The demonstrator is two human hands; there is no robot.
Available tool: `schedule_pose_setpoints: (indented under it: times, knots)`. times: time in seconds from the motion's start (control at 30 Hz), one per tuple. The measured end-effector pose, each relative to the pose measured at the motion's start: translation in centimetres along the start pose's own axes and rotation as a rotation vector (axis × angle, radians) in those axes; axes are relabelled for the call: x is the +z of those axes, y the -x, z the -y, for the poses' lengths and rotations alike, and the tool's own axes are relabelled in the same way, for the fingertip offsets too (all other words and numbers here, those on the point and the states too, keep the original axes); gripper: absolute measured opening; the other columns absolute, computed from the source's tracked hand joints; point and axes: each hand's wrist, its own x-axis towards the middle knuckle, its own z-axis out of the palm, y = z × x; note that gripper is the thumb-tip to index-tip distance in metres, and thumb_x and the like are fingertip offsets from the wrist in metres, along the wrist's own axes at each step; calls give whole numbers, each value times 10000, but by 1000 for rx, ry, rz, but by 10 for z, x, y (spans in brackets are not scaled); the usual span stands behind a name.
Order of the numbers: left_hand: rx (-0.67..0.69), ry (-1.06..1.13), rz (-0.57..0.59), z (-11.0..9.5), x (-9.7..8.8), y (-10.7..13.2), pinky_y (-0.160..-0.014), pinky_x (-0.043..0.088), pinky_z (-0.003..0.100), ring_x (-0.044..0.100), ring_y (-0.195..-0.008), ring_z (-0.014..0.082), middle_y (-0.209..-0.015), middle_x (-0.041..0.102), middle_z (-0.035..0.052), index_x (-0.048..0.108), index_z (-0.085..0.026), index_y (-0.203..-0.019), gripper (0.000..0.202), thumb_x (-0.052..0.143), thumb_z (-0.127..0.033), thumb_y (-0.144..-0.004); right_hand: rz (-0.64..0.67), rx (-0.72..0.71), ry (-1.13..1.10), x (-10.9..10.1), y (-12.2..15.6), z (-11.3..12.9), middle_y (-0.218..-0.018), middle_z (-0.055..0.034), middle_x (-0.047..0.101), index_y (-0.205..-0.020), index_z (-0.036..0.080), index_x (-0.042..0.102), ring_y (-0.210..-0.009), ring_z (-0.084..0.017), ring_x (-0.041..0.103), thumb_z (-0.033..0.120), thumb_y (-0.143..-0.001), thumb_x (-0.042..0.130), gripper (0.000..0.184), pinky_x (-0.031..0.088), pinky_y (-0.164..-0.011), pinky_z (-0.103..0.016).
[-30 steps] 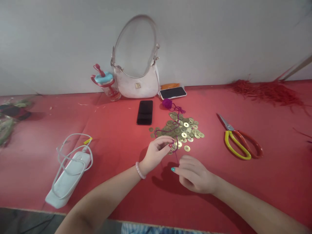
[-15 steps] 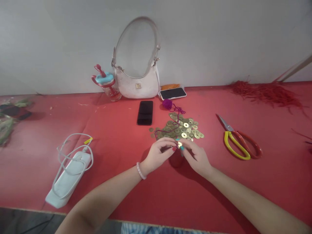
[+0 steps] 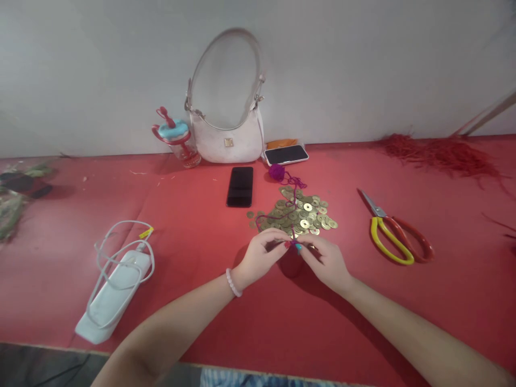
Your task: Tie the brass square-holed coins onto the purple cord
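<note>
This is looking like a handicraft workspace, where scissors [image 3: 379,212] are lying right of heaped holed coins [image 3: 321,220], purple cord [image 3: 276,172] is trailing over them, and red strands [image 3: 443,153] are sitting along the far edge of the red table [image 3: 193,220].

The bench [image 3: 193,231] is red, the coins [image 3: 282,212] dull to bright gold, the yarn [image 3: 276,172] purple, and the scissors [image 3: 378,210] silver-bladed with one yellow handle and one red. A thumbnail on the left hand [image 3: 262,255] is red and one on the right hand [image 3: 327,264] turquoise, with a pale pink bracelet [image 3: 233,283]. The bag [image 3: 217,148] is off-white, the cup [image 3: 186,152] clear and red under a light-blue lid [image 3: 171,130], the nearer phone [image 3: 239,188] black, and the cloth [image 3: 242,378] blue-and-white patterned.
</note>
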Motion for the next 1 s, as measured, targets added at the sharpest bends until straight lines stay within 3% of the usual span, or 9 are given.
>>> schedule_pose_setpoints:
  times: [0.17, 0.37, 0.6, 0.8, 1.0]
  knots:
    - [-55, -57, 8, 1, 1, 1, -676, 457, 247, 558, -741, 136, -829, 613, 67, 636, -131, -856, 170, 536, -252, -790, -5, 51, -24, 1, 1, -4, -792, -34, 661, -883, 203, 577, -693, -155, 624, 238, -835, 461, 131, 511, -641, -255]
    - [12, -198, 99, -4, 2, 4, -610, 443, 229, 541, -677, 124, -784, 608, 65, 645, -132, -844, 165, 511, -215, -798, -14, -3, -8, 0, 0, -2, -796, -35, 660, -875, 209, 578, -716, -160, 625, 217, -837, 454, 130, 509, -651, -262]
    - [252, -262, 170, -4, 3, 8, -635, 463, 234, 561, -685, 126, -749, 620, 64, 647, -144, -807, 148, 503, -150, -774, -46, -10, 8, -1, -2, -2, -748, -25, 647, -850, 209, 596, -677, -146, 610, 212, -832, 478, 119, 488, -590, -239]
    - [410, -309, 157, -2, 4, 9, -627, 464, 228, 555, -669, 118, -732, 631, 66, 635, -152, -803, 138, 498, -156, -786, -52, -52, 13, 0, -4, -2, -734, -26, 637, -851, 204, 589, -664, -140, 600, 185, -831, 470, 122, 481, -595, -239]
    - [328, -336, 119, -6, 4, 10, -540, 426, 216, 501, -599, 109, -681, 572, 49, 610, -145, -769, 78, 542, -175, -744, -40, -72, 33, 0, -4, -4, -747, -25, 635, -854, 210, 574, -683, -144, 600, 172, -830, 466, 116, 482, -626, -250]
